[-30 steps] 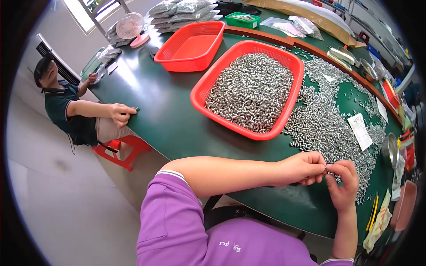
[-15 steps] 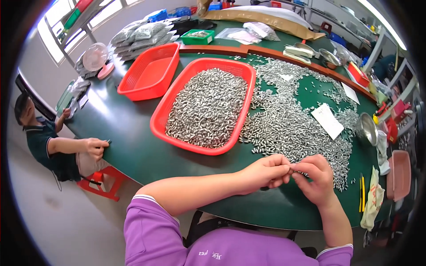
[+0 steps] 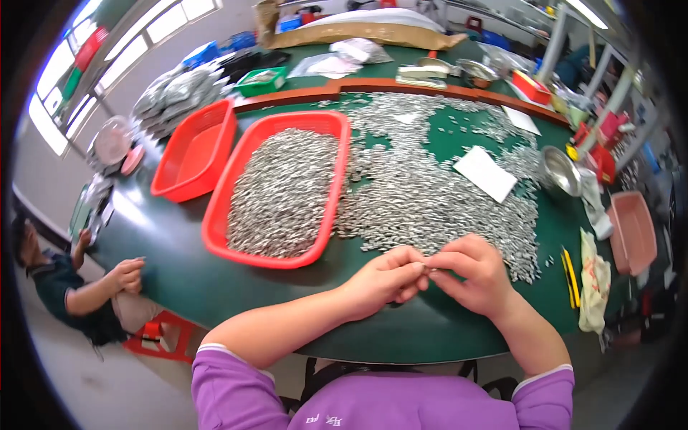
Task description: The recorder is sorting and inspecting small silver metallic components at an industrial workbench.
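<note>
My left hand (image 3: 389, 282) and my right hand (image 3: 474, 272) meet fingertip to fingertip above the table's near side. Both are closed in a pinch, and what lies between them is too small to name. Just beyond them spreads a wide layer of small silvery metal pieces (image 3: 408, 193). To the left of this layer, a red plastic basket (image 3: 215, 240) holds a heap of similar pieces (image 3: 287, 190). A white slip of paper (image 3: 486, 174) lies on the loose pieces.
An empty red basket (image 3: 192, 154) stands farther left. At the right are a metal bowl (image 3: 560, 170), a yellow-and-black cutter (image 3: 570, 278), a cloth (image 3: 593, 283) and a pink tub (image 3: 633, 233). A wooden strip (image 3: 287, 95) crosses the table's back. Another person (image 3: 68, 287) sits at the left.
The view has swung to the right, so the table and baskets appear farther left. My hands remain pinched together at the fingertips.
</note>
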`<state>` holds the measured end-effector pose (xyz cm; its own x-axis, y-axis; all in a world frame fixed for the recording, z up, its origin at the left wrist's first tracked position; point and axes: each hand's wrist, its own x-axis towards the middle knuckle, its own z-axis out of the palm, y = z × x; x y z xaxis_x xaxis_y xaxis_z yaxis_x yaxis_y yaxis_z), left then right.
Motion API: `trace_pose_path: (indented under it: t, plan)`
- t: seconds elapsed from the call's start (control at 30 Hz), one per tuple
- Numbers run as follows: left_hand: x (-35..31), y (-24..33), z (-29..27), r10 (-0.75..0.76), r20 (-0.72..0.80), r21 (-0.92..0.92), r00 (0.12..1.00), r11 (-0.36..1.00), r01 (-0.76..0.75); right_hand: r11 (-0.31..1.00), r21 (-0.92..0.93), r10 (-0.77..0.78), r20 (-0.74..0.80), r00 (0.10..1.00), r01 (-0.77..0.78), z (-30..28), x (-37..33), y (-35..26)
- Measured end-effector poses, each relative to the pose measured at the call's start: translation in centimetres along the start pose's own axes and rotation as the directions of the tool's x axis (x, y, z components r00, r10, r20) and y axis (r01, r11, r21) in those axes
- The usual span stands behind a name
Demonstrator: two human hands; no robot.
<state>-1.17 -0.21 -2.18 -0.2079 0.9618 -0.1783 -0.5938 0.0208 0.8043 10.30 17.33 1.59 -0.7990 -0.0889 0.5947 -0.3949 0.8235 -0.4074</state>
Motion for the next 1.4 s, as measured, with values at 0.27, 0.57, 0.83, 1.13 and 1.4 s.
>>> trace_pose_path:
  t: [0.27, 0.57, 0.83, 1.13, 1.4]
  plan:
    - [0.0, 0.1, 0.3, -0.017, -0.009, -0.017, 1.000, 1.000, 0.017, 0.999, -0.011, -0.036, -0.025, 0.999, 0.036, -0.3, -0.6, 0.3]
    - [0.2, 0.4, 0.4, -0.017, -0.060, -0.004, 0.998, 1.000, 0.017, 0.999, -0.027, -0.042, -0.112, 0.993, 0.039, 0.1, -1.1, 1.1]
    - [0.1, 0.2, 0.2, 0.017, -0.088, -0.034, 0.996, 0.999, -0.020, 0.993, 0.013, -0.113, -0.126, 0.986, 0.115, 0.4, -1.3, 1.4]
    - [-0.2, 0.3, 0.3, 0.014, -0.103, -0.041, 0.995, 0.999, -0.018, 0.997, 0.031, -0.072, -0.094, 0.993, 0.075, 0.4, -1.5, 1.0]
    - [0.0, 0.4, 0.3, 0.011, -0.064, -0.035, 0.998, 0.999, -0.013, 0.994, 0.056, -0.092, -0.089, 0.992, 0.097, 0.5, -1.5, 1.4]
